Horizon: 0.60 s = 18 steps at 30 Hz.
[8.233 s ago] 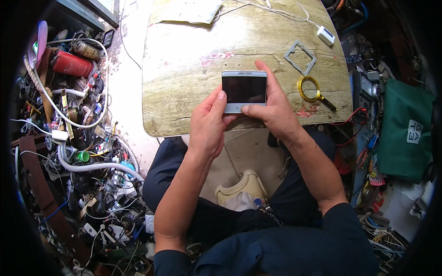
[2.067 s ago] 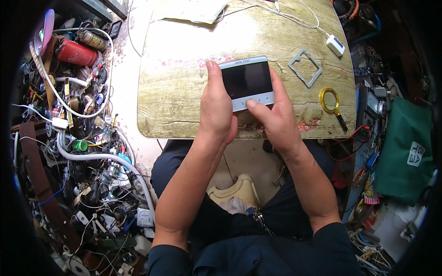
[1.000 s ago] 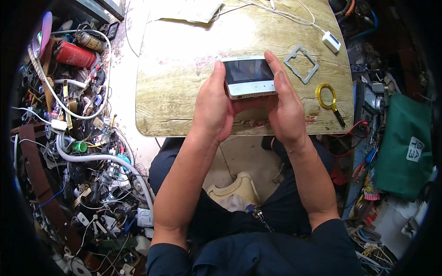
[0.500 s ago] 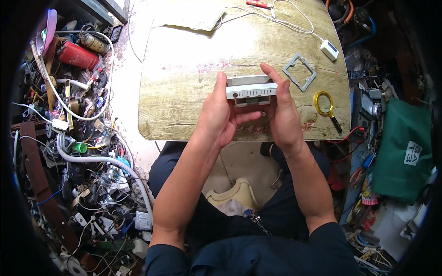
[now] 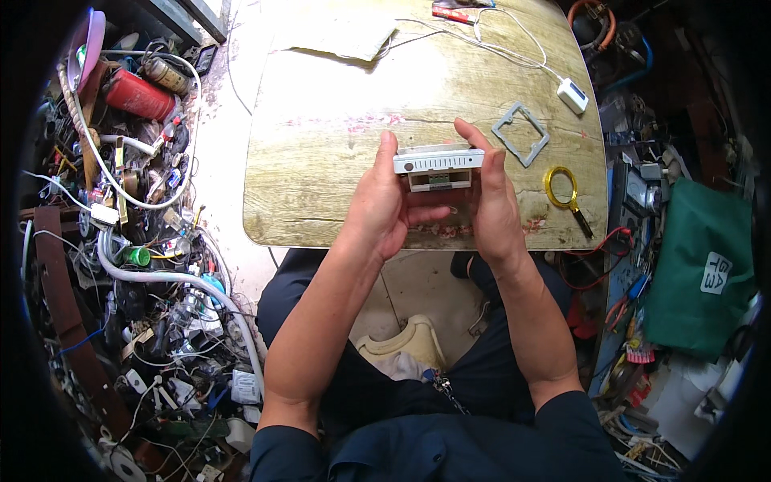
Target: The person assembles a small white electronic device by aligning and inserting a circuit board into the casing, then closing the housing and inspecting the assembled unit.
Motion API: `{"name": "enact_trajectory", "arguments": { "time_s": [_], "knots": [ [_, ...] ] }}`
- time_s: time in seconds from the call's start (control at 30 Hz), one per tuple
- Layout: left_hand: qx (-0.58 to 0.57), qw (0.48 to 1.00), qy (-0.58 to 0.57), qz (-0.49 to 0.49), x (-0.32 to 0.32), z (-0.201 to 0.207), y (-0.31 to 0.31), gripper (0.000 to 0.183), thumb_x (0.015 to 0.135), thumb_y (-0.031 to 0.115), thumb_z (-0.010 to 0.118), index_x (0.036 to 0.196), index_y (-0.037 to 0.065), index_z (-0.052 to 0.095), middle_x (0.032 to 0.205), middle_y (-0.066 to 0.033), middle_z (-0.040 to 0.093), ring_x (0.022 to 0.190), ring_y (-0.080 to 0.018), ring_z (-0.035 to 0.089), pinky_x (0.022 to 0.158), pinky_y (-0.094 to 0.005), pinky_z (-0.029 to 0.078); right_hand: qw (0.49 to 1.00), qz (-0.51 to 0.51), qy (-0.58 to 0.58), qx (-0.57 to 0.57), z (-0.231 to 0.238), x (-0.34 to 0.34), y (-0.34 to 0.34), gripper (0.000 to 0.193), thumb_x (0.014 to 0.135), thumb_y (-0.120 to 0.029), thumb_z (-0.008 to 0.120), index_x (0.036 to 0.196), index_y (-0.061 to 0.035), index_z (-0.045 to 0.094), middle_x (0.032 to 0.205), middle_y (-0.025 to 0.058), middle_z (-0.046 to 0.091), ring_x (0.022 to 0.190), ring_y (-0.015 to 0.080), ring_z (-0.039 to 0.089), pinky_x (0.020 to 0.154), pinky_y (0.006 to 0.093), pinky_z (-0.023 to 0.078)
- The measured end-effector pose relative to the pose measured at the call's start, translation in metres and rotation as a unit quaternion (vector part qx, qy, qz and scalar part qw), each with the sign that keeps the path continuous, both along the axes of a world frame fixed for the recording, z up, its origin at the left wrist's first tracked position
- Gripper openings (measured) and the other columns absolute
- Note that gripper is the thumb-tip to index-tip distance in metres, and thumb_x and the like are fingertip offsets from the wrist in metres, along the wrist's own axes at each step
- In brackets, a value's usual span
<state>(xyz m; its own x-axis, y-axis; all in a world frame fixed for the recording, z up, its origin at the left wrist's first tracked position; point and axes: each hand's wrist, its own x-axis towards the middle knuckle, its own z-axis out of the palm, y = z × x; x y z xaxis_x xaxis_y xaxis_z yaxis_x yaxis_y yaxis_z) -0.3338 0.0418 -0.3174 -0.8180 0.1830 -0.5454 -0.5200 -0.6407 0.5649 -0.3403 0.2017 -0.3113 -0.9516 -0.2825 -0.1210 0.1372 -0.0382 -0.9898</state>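
Note:
Between my two hands I hold a white plastic device housing (image 5: 438,163) with a row of vent slots along its edge and green terminals visible in a recess under it. My left hand (image 5: 381,197) grips its left end, thumb up and fingers curled beneath. At the right end my right hand (image 5: 496,201) closes on it, thumb on the near side and index finger reaching up behind. The housing is held above the near part of the table. A grey square frame (image 5: 503,131) lies on the table beyond my right hand, with a yellow-rimmed magnifying glass (image 5: 548,183) nearer to me.
The wood-patterned table (image 5: 313,185) carries a pale flat packet (image 5: 353,38), a white cable with a small white box (image 5: 573,95), and a red object (image 5: 453,15). Cluttered parts and hoses (image 5: 173,321) heap up at left. A green bag (image 5: 697,273) hangs at right.
The housing has tilted slightly, so less of its upper face and more of the recess with terminals shows. Both hands keep their hold. The view has shifted a little.

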Motion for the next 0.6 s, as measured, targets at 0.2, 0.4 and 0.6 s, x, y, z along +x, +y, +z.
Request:
{"name": "enact_trajectory", "arguments": {
  "time_s": [0.2, 0.4, 0.6],
  "knots": [
    [0.004, 1.0, 0.007, -0.01, 0.001, -0.001, -0.002, 0.074, 0.11, 0.059, 0.025, 0.135, -0.003, 0.056, 0.111, -0.0193, 0.073, 0.089, -0.0244, 0.077, 0.064, -0.0311, 0.068, 1.0, -0.004, 0.004, 0.023, 0.002, 0.001, 0.0, 0.088, 0.104, -0.074, 0.023, 0.158, -0.0067, 0.037, 0.143, 0.0179, 0.053, 0.126, 0.0237, 0.057, 0.108, 0.0378, 0.046],
    [-0.006, 0.999, -0.012, -0.03, 0.0, -0.002, -0.001, 0.077, 0.109, 0.061, 0.02, 0.135, -0.003, 0.054, 0.108, -0.0204, 0.073, 0.086, -0.0266, 0.077, 0.064, -0.0322, 0.067, 0.999, -0.022, -0.011, 0.038, 0.014, 0.004, -0.003, 0.088, 0.104, -0.074, 0.024, 0.154, -0.0043, 0.043, 0.142, 0.019, 0.054, 0.125, 0.023, 0.058, 0.107, 0.0366, 0.047],
    [-0.032, 0.998, -0.018, -0.043, 0.003, 0.003, 0.009, 0.076, 0.109, 0.061, 0.016, 0.138, 0.002, 0.053, 0.107, -0.0201, 0.073, 0.085, -0.027, 0.077, 0.065, -0.0338, 0.066, 0.999, -0.024, -0.031, -0.02, 0.007, 0.001, 0.001, 0.075, 0.108, -0.065, 0.031, 0.142, -0.0016, 0.051, 0.128, 0.0121, 0.064, 0.115, 0.0171, 0.062, 0.102, 0.032, 0.05]
  ]
}}
